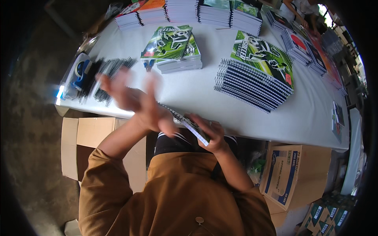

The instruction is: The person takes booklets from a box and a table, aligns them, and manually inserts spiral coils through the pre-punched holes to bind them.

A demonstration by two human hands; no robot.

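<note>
My right hand [210, 133] grips a spiral-bound notebook [188, 125] by its lower end, held edge-on at the near edge of the white table [189, 88]. My left hand [136, 100] is blurred with its fingers spread, flat over the notebook's upper end. Loose black spiral coils [108, 76] lie on the table to the left of that hand. A small stack of green-covered notebooks [173, 49] sits beyond my hands. A taller, fanned stack of the same notebooks [256, 72] rests to the right.
A tape dispenser [78, 72] sits at the table's left end. Rows of notebook stacks [189, 13] line the far edge. Another person's hands [305, 19] work at the far right. Open cardboard boxes [293, 177] stand on the floor under the table, another box [96, 137] at left.
</note>
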